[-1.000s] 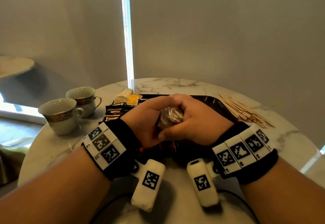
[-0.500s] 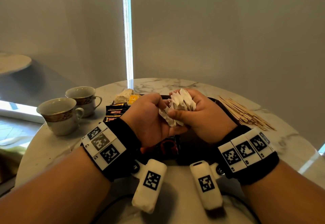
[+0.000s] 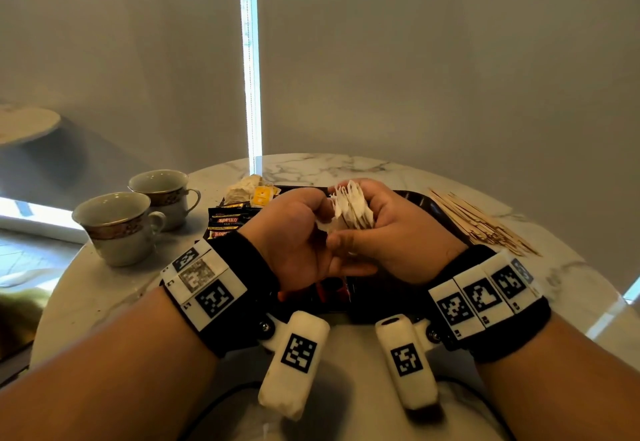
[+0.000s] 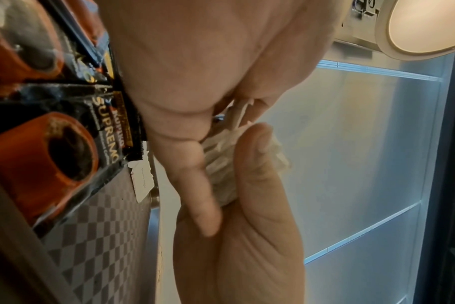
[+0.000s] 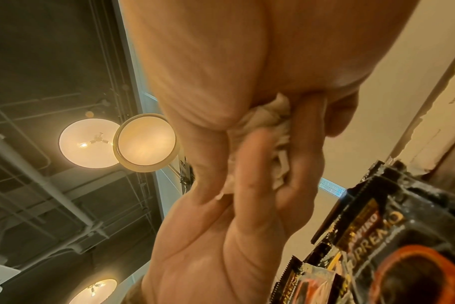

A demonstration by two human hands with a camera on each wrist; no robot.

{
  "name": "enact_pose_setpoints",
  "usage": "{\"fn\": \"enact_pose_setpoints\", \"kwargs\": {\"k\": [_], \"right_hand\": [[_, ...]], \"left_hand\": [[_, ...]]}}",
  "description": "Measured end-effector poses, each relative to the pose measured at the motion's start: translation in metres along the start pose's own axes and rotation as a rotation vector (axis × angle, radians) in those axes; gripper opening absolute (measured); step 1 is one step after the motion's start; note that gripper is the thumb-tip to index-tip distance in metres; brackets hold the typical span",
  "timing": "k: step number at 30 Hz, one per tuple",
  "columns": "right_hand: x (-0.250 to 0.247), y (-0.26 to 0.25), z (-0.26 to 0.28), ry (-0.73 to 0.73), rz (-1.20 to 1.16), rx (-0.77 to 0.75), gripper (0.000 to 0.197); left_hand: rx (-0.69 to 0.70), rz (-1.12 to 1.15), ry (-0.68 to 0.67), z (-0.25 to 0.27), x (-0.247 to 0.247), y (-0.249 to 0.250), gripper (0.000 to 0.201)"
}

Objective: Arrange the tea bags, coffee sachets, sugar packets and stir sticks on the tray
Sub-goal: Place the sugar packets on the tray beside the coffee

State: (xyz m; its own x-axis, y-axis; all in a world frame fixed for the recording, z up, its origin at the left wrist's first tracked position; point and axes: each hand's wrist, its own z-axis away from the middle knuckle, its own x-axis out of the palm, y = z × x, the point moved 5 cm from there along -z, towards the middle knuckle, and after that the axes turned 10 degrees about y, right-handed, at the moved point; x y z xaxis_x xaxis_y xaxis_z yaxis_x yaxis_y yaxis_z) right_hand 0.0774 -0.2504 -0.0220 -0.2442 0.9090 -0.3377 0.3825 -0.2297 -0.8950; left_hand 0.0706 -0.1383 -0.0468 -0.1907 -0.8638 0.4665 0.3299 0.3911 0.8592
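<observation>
A bundle of white sugar packets (image 3: 352,206) is held upright above the dark tray (image 3: 426,200). My right hand (image 3: 388,233) grips it, with the thumb across the front. My left hand (image 3: 304,233) pinches packets at the bundle's left side. The wrist views show the same packets (image 4: 221,166) (image 5: 262,119) squeezed between the fingers of both hands. Black coffee sachets (image 3: 227,221) (image 4: 65,133) (image 5: 382,230) lie on the tray's left part. Tea bags (image 3: 248,187) sit at its far left corner. Wooden stir sticks (image 3: 479,222) lie on the table to the right of the tray.
Two teacups (image 3: 119,226) (image 3: 162,195) stand on the round marble table (image 3: 311,167), left of the tray. A wall and a blind rise close behind the table. Another small round table (image 3: 24,122) stands at the far left.
The packet bundle, at first closed in between both hands, has come up and fanned out in my right hand. My left fingers have shifted to its left edge.
</observation>
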Motion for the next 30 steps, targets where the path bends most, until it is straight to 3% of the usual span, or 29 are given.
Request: {"fn": "enact_pose_setpoints", "kwargs": {"k": [3, 6, 12, 15, 22, 30], "right_hand": [[0.0017, 0.0018, 0.0005, -0.048, 0.020, 0.042, 0.064], [0.0032, 0.0022, 0.0015, -0.055, 0.060, 0.028, 0.057], [0.0033, -0.0012, 0.0033, -0.040, 0.133, 0.006, 0.057], [0.0046, -0.0016, 0.0028, -0.063, 0.097, 0.006, 0.064], [0.0001, -0.0036, 0.0023, 0.017, 0.157, -0.048, 0.051], [-0.0012, 0.0009, -0.0022, 0.059, 0.069, -0.043, 0.054]], "left_hand": [[-0.009, 0.058, -0.006, -0.0015, -0.0004, -0.0005, 0.047], [0.010, 0.085, -0.001, -0.0009, 0.0002, 0.0007, 0.042], [0.067, -0.069, 0.047, 0.0009, -0.0029, -0.0038, 0.035], [0.077, -0.065, 0.072, -0.0008, -0.0049, -0.0011, 0.041], [0.048, 0.017, -0.057, -0.0006, 0.0011, 0.0017, 0.039], [0.094, -0.001, -0.052, 0.0006, -0.0027, 0.0056, 0.045]]}}
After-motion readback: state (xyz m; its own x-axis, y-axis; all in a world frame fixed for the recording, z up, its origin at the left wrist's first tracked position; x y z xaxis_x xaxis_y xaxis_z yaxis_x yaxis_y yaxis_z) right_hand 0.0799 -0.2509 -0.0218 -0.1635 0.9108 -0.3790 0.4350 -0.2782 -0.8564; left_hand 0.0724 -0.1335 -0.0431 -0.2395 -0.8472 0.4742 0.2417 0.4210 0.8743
